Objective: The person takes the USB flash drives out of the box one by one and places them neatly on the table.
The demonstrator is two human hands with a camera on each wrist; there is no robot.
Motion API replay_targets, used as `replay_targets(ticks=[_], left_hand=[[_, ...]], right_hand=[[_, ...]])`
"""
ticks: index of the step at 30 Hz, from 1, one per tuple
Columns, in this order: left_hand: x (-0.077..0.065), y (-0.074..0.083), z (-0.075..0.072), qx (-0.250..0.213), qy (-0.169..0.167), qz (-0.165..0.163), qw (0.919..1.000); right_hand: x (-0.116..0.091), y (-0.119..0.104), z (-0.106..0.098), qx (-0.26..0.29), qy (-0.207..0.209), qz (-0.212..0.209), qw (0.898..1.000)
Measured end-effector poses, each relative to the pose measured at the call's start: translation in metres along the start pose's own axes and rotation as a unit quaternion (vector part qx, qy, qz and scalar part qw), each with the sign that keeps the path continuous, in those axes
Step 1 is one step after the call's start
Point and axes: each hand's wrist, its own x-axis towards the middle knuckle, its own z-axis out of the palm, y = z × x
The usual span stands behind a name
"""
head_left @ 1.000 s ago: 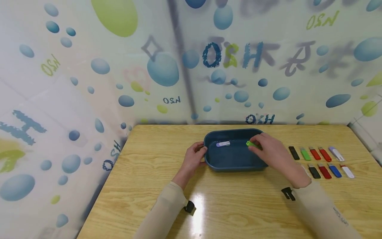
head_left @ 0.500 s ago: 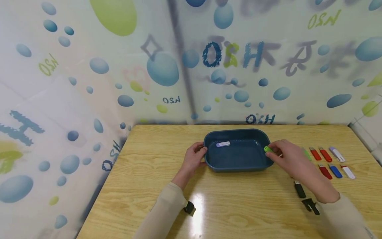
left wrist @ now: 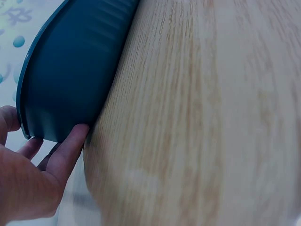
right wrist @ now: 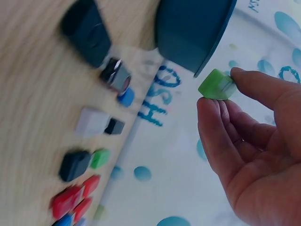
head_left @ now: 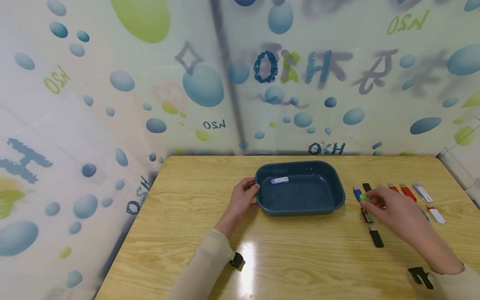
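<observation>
On the table stands a dark blue rectangular tub (head_left: 300, 212), with a white-and-purple USB stick (head_left: 280, 180) lying inside near its back left. At the tub's left end, my left hand (head_left: 241, 201) grips it, thumb at the rim and fingers against the outer wall. The left wrist view shows those fingers touching the tub's wall (left wrist: 70, 70). To the right of the tub, my right hand (head_left: 397, 214) pinches a bright green USB stick (right wrist: 216, 85) between thumb and fingertips. It is held above the table, and its far end is hidden by the hand.
Several USB sticks lie in rows right of the tub: a blue one (head_left: 357, 192), a black one (head_left: 376, 236) nearest the front, a red one (head_left: 408, 192), a white one (head_left: 436, 214). My right hand covers some. A patterned curtain (head_left: 240, 83) hangs behind the table.
My right hand has moved right, from over the tub to above the rows of USB sticks, still pinching the green stick. The left hand keeps its hold on the tub.
</observation>
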Motion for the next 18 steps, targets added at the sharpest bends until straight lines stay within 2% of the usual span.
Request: replay_targets(ticks=[10, 18], left_hand=[[-0.001, 0.001, -0.001, 0.011, 0.0, 0.003, 0.9999], [-0.021, 0.028, 0.003, 0.027, -0.012, -0.007, 0.9995]], right_hand=[[-0.015, 0.021, 0.003, -0.023, -0.001, 0.011, 1.0], [-0.027, 0.036, 0.009, -0.044, -0.017, 0.032, 0.998]])
